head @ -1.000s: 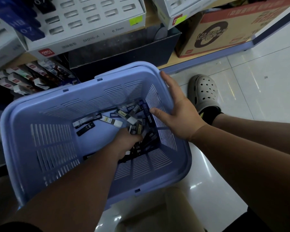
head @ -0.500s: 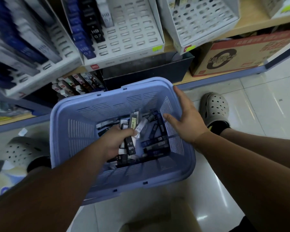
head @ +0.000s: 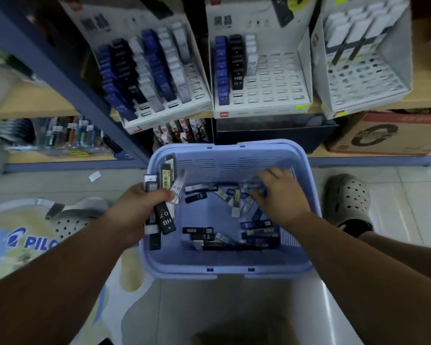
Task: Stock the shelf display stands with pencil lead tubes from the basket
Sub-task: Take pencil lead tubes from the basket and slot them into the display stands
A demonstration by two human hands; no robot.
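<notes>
Left hand [head: 135,210]: fingers curled tight round a fistful of lead tubes [head: 165,220], above the left rim of the basket [head: 229,273]. Right hand [head: 281,195]: fingers bent down among the loose tubes [head: 256,224] in the far right corner, blurred, I can't tell if they hold one. I'd square the fistful first, labels one way, then feed single tubes into empty slots of the middle stand [head: 279,85], matching colour rows.

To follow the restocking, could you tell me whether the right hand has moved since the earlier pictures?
Yes. The right hand has left the right rim of the basket and now reaches inward among the loose lead tubes.
</notes>
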